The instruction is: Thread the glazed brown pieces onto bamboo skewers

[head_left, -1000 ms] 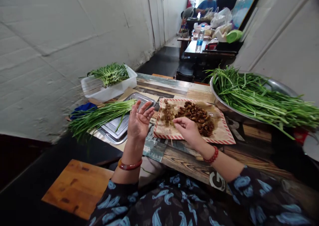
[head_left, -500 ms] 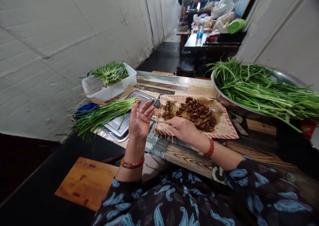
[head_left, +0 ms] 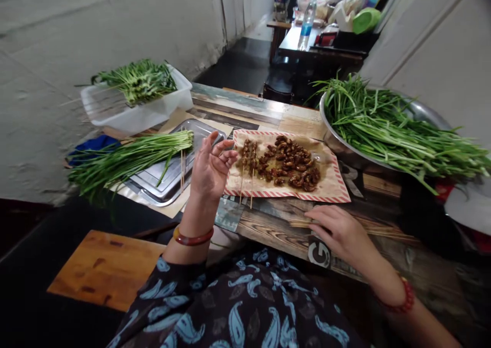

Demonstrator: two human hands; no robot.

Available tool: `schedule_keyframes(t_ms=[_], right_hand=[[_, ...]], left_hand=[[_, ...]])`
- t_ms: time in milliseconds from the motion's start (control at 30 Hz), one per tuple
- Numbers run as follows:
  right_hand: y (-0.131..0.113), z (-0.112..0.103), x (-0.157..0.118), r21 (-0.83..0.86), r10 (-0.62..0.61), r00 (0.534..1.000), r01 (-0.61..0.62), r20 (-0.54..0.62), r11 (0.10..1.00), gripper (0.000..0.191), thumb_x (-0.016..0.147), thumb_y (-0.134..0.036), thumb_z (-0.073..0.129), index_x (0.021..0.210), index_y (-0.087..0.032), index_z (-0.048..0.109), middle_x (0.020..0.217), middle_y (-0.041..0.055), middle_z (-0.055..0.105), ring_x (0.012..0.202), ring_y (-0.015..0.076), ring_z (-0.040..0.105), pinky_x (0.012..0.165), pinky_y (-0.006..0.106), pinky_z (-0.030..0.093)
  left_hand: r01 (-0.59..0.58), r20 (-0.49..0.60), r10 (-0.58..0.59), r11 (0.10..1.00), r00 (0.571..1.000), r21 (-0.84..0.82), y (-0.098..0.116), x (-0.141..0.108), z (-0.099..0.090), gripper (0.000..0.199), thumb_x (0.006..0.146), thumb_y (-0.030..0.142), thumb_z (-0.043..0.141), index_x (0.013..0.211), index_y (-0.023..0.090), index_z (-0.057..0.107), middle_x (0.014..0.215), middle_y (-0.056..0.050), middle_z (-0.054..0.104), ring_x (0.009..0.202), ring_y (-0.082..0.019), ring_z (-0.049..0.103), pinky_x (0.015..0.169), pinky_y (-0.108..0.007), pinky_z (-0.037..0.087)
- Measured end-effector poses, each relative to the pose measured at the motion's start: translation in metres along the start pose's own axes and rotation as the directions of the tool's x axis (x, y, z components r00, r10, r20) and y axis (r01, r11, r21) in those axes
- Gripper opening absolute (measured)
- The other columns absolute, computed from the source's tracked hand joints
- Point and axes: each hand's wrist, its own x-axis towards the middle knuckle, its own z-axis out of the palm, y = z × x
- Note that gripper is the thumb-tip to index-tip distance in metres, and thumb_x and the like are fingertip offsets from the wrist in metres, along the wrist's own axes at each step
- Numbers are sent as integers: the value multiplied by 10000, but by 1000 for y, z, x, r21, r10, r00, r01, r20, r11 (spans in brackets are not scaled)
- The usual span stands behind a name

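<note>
Right hand (head_left: 335,230) on loose sticks (head_left: 298,224) near the front edge of the surface (head_left: 268,229), can't tell if gripped. Left hand (head_left: 210,169) half-curled, empty, partly blocking metal tray (head_left: 199,129); steel bowl (head_left: 339,148) hogs far right corner.

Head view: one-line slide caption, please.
Right hand at a bunch of wooden sticks, left hand raised, two loaded skewers on striped paper.

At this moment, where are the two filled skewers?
In the head view, the two filled skewers lie at the left end of the striped paper, between the left hand and the brown pile.
</note>
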Motion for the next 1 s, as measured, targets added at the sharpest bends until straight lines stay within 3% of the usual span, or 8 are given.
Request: schedule_keyframes(t_ms=[233, 400, 567, 667, 800, 900, 1000], right_hand=[[-4, 20, 19, 6, -54, 999, 54, 9, 999, 200, 969, -229, 474, 884, -200, 653, 879, 54, 663, 835, 182, 601, 769, 327, 472], [2, 21, 20, 95, -28, 998, 33, -53, 995, 183, 960, -224, 470, 864, -194, 624, 842, 54, 647, 799, 176, 591, 737, 313, 470], [0, 18, 25, 71, 52, 992, -44, -119, 997, 220, 981, -234, 395, 878, -210, 588, 816, 52, 629, 774, 182, 577, 732, 338, 470], [0, 19, 28, 71, 84, 981, -72, -177, 995, 224, 992, -246, 376, 924, -240, 590, 862, 58, 652, 830, 193, 600, 789, 359, 492], [3, 26, 27, 138, 93, 964, -60, -250, 989, 177, 973, -242, 425, 1030, -243, 592, 937, 61, 682, 883, 189, 643, 822, 351, 533], [4, 33, 25, 133, 106, 934, -63, -341, 989, 206, 942, -234, 484, 1123, -204, 578, 948, 65, 694, 843, 189, 673, 786, 343, 558], [4, 37, 26, 102, 53, 897, -9, -438, 995, 195, 932, -203, 498, 1105, -214, 588, 941, 63, 712, 825, 191, 694, 733, 322, 575]], left_hand=[[11, 33, -12, 1000, 999, 18, -1, -8, 2, 382, 820, 492, 646, 1082, 217, 609, 864, -37, 705, 675, -115, 653, 686, -248, 544], [-7, 29, 4, 996, 1000, 87, -10, -12, 3, 389, 826, 481, 642, 1095, 203, 600, 849, -40, 694, 662, -112, 643, 657, -240, 529], [-65, 160, 21, 959, 987, 277, -32, -25, 24, 455, 783, 295, 718, 1203, 206, 567, 854, -32, 676, 695, -117, 625, 693, -247, 505], [-186, 342, 14, 859, 940, 476, -49, -36, 37, 635, 747, 183, 729, 1337, 214, 496, 865, -29, 660, 784, -146, 614, 770, -283, 495], [-468, 583, -15, 580, 812, 667, -69, -52, 46, 673, 801, 172, 648, 1428, 217, 407, 926, -43, 639, 805, -164, 569, 831, -347, 473], [-585, 671, -90, 415, 736, 697, -79, -63, 47, 682, 837, 162, 586, 1470, 225, 340, 1012, -77, 631, 862, -190, 572, 839, -367, 473], [-626, 699, -145, 346, 700, 699, -87, -69, 44, 736, 848, 145, 560, 1508, 221, 244, 1036, -92, 640, 905, -211, 581, 840, -375, 478]])
